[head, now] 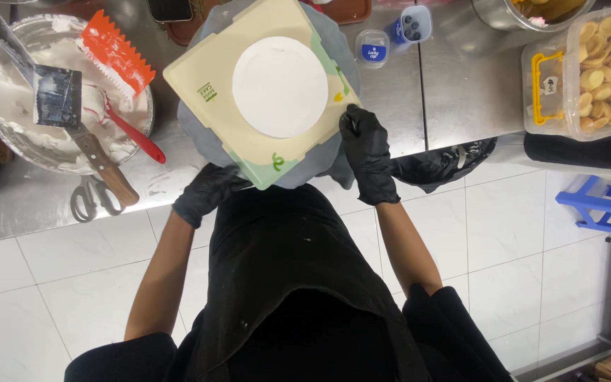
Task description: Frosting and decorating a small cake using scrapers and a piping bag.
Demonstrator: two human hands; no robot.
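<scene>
Over the desk [404, 106], my left hand [210, 191] gripped the square board's [199, 78] near corner while my right hand [369, 152] pinched its right corner.

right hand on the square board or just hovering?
Touching. The head view shows the right hand, in a black glove, with its fingertips pressed against the right edge of the cream square board; no gap shows between them.

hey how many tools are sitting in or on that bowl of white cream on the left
2. A metal scraper with a wooden handle lies across the bowl of cream, and an orange toothed comb scraper with a red handle rests on its right rim. Others may be buried in the cream.
</scene>
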